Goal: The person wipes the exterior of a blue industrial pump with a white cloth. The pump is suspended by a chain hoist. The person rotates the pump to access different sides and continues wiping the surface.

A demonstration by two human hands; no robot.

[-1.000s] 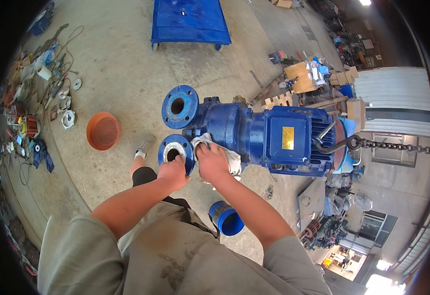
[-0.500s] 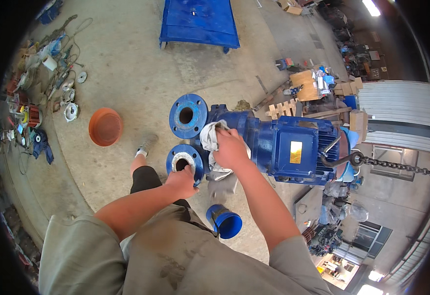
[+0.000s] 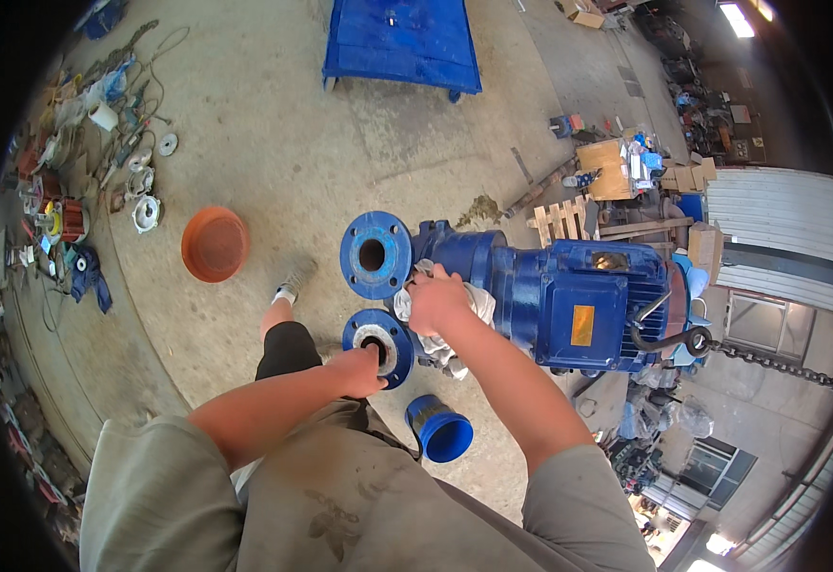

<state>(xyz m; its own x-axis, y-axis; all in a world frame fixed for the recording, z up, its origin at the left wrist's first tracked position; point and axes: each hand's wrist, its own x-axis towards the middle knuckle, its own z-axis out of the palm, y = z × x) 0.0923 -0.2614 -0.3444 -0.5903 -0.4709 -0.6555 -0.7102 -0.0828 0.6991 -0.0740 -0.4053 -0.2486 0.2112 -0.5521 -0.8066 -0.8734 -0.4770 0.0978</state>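
A blue electric pump (image 3: 517, 286) lies sideways in front of me, its motor end to the right and two round bolt-holed flanges to the left. My left hand (image 3: 357, 372) grips the nearer flange (image 3: 357, 329), with fingers at its central opening; their tips are partly hidden. The farther flange (image 3: 350, 253) is untouched. In my right hand (image 3: 438, 303) is a crumpled whitish rag (image 3: 480, 305), pressed against the pump body just right of the flanges. Part of the rag hangs below that hand.
A hook (image 3: 698, 340) on a chain (image 3: 779, 370) meets the pump's motor end. Below the pump stands a blue bucket (image 3: 447, 439). An orange-red basin (image 3: 216, 245) sits on the floor at left, a blue cart (image 3: 402, 48) farther off. Tools and parts litter the far left.
My right hand and the rag have shifted slightly down along the pump body, and the hanging rag has swung. My left hand stays at the nearer flange. The whole view has shifted a little.
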